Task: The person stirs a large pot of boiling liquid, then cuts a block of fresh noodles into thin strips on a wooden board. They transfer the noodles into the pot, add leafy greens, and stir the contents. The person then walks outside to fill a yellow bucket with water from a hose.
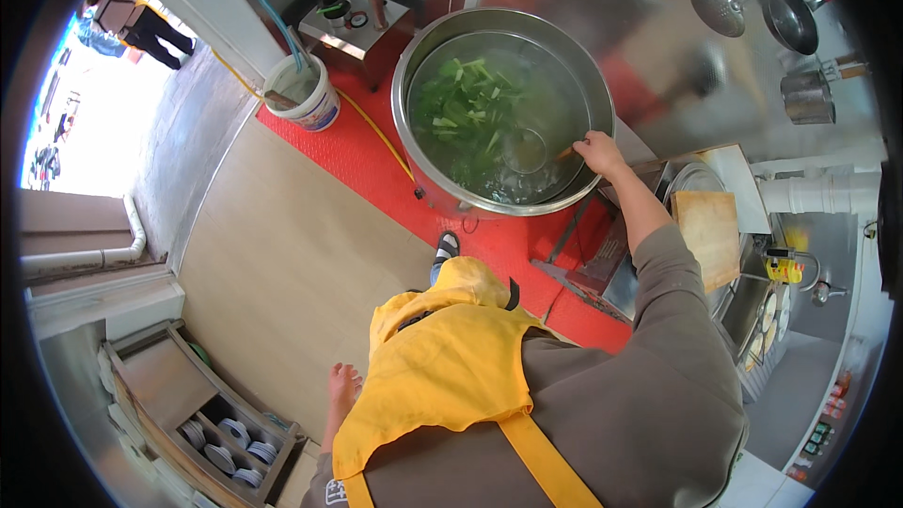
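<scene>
A large round metal pot (398, 102) stands before me, filled with cloudy water. Cut leafy greens (462, 102) float in its left half. My right hand (600, 153) is closed around the wooden handle of a utensil (566, 153) at the pot's right rim. Under the water near that handle a round metal outline shows, perhaps the utensil's head; its exact kind cannot be told. At my left side, by the yellow apron (444, 367), my left hand (345, 382) hangs with its fingers loosely bent and apart, holding nothing.
Left of the pot stands a white bucket (317, 102) with a hose in it. A wooden board (705, 236) lies at right beside a sink with a faucet (822, 293). A skimmer (717, 7) and pans hang on the wall. Another person (134, 17) is outside the doorway.
</scene>
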A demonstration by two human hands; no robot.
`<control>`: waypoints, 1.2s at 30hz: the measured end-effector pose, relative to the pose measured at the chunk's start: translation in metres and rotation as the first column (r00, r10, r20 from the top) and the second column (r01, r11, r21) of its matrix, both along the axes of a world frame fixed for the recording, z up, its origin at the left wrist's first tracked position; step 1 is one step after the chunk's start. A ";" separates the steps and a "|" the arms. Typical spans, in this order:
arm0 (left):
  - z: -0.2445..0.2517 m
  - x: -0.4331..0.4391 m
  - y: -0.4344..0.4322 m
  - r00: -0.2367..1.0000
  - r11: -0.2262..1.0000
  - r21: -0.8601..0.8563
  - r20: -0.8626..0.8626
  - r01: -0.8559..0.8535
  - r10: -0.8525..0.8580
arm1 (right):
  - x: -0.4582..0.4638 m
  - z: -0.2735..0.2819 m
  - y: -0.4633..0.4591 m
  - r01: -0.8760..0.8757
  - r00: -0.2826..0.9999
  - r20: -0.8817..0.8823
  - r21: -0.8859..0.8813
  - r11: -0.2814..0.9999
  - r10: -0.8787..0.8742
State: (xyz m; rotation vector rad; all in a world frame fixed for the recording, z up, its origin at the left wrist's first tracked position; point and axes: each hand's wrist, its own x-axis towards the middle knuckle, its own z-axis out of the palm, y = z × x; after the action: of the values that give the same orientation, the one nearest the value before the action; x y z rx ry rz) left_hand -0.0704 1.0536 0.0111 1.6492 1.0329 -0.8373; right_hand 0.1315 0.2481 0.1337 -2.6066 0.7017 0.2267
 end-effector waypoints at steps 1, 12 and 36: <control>0.002 0.016 -0.004 0.998 0.998 0.012 -0.008 0.056 -0.056 | 0.000 0.000 -0.005 0.029 0.998 0.058 0.026 0.999 -0.031; 0.016 0.156 -0.024 0.998 0.997 0.053 0.012 0.057 -0.058 | 0.001 0.008 -0.026 0.049 0.998 -0.038 -0.162 0.986 -0.056; 0.005 0.350 0.009 0.967 0.966 -0.046 0.020 0.255 -0.254 | 0.016 0.029 0.071 0.527 0.791 0.271 0.153 0.836 -0.548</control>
State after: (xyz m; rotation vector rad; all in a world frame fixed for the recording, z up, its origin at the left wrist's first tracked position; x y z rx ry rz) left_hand 0.2799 1.0622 0.0156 1.7672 0.7945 -1.0094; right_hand 0.1479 0.3187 0.1624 -2.1847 1.2503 -0.3174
